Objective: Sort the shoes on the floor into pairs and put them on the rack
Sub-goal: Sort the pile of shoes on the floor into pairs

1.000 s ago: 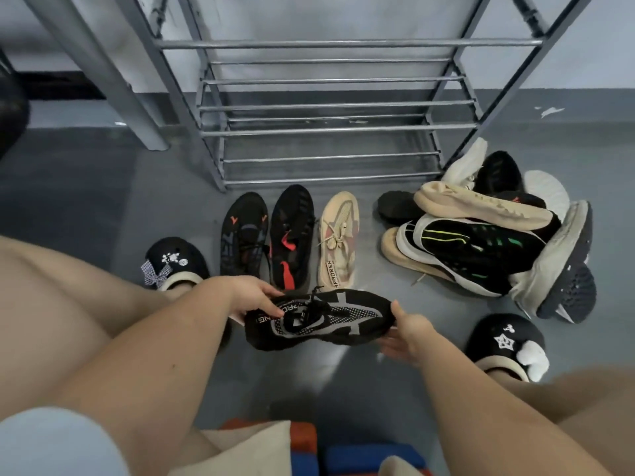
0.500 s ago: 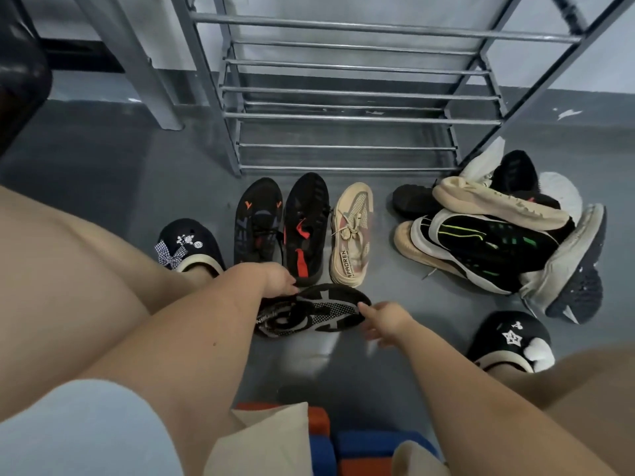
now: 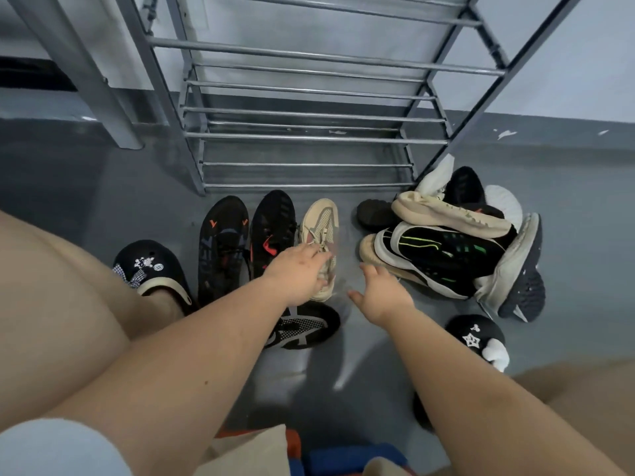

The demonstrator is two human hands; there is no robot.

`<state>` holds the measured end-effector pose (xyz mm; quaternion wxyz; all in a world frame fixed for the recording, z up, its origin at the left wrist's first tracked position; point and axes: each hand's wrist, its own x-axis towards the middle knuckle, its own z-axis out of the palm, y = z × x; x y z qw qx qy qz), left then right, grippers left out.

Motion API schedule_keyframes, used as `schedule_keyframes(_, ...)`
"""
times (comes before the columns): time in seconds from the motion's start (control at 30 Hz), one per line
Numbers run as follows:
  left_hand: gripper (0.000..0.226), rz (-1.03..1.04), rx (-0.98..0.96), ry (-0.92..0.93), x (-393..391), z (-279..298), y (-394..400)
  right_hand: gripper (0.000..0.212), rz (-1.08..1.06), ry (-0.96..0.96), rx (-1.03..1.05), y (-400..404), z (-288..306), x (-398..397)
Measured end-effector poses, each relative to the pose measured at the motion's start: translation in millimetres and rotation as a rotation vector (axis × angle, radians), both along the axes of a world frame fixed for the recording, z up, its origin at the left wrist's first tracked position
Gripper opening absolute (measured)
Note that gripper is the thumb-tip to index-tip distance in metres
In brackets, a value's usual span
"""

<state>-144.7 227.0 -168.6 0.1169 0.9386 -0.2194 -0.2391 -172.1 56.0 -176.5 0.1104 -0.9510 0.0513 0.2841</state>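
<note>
Floor (image 3: 103, 187): grey, with the metal rack (image 3: 309, 139) behind.
Left grip (image 3: 299, 269): laid over the beige shoe (image 3: 321, 225), fingers hidden.
Right grip (image 3: 381, 293): open, nothing held.
Pile (image 3: 446, 249): heaped right of the rack.

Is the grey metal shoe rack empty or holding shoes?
Empty: the grey metal shoe rack shows only bare bars on the visible shelves; every shoe lies on the floor.
</note>
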Motion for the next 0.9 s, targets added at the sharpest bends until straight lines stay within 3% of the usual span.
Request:
schedule_keyframes(0.43, 0.064, -0.111, -0.020, -0.079, 37, 39, -93, 0.058, 0.050, -0.195, -0.298, -118, 71, 56)
schedule_keyframes(0.73, 0.069, -0.169, 0.043, -0.075, 91, 43, -125, 0.061, -0.180, -0.204, -0.168, -163, 49, 76)
schedule_keyframes(0.9, 0.068, -0.047, -0.004, 0.032, 109, 29, -142, 0.056, -0.203, -0.261, -0.160, -166, 27, 92)
